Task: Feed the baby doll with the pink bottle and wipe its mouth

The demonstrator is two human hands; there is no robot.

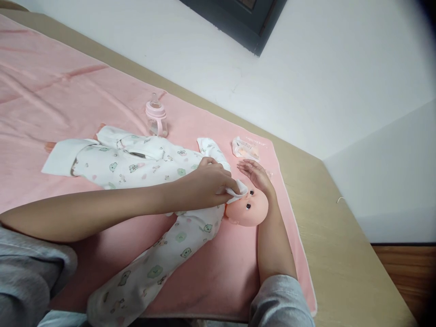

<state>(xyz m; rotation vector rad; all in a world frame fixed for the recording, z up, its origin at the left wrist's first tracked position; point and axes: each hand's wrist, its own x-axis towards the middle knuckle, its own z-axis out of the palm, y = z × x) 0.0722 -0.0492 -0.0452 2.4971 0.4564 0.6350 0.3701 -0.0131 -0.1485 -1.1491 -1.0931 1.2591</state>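
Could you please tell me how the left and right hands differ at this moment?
The left hand grips a white cloth; the right hand shows no held object. The left hand is curled; the right hand is more opened out. Both are bare and near the doll's head.

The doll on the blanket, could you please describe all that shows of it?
The doll lies face up on the pink blanket, its bald head plastic-looking with dark eyes. Its white clothes bear green animal prints; bare feet show. The left hand holds a white cloth at its lower face; the right hand is beside its head.
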